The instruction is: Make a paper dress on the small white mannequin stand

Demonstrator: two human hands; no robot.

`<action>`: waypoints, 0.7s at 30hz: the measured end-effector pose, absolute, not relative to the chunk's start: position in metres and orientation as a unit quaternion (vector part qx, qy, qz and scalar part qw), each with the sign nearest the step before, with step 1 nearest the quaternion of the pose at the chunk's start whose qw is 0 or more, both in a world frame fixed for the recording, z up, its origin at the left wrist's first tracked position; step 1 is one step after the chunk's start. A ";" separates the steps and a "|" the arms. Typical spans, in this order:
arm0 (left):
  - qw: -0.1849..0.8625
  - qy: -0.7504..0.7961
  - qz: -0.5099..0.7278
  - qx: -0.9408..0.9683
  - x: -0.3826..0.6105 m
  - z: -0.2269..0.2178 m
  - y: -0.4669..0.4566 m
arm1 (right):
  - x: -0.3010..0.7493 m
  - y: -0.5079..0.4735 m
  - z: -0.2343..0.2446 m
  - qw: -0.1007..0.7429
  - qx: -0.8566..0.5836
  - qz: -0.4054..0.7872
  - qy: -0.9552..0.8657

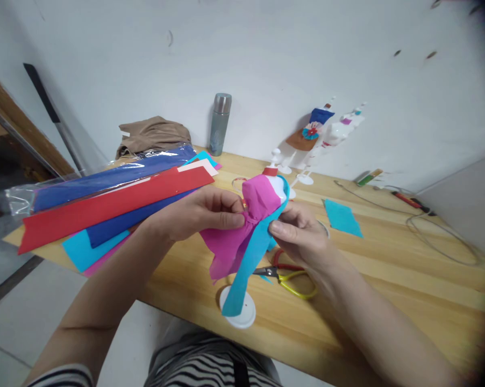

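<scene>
A small white mannequin (275,157) on a round white base (247,317) wears a pink paper dress (261,196), gathered at the waist, and a red neck band (270,171). A long turquoise paper strip (248,263) runs over its shoulder and down the front past the skirt. My left hand (210,212) pinches the pink dress at the waist. My right hand (301,231) is closed at the other side, thumb on the strip's edge at the waist; its other fingers are partly hidden behind. Scissors (293,278) with red and yellow handles lie beneath my right hand.
Coloured paper sheets (117,201) and brown cloth (156,134) lie at left. A flask (220,124) stands by the wall. Dressed mannequins (313,129) stand behind. At right are a turquoise piece (342,217), a cable (412,226) and a red-black tool (412,201).
</scene>
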State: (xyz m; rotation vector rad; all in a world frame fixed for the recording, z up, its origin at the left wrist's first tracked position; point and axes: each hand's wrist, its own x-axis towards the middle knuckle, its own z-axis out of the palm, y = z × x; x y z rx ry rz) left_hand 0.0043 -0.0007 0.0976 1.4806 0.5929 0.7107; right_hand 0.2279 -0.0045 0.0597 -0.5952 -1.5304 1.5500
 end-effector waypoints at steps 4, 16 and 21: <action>0.676 0.245 0.308 0.623 0.005 0.094 0.002 | 0.228 -0.004 0.058 0.426 -0.233 0.626 -0.610; 0.687 0.223 0.316 0.615 0.006 0.087 0.008 | 0.229 0.000 0.057 0.424 -0.231 0.652 -0.585; 0.698 0.217 0.314 0.606 0.008 0.088 0.007 | 0.230 0.001 0.057 0.418 -0.238 0.648 -0.590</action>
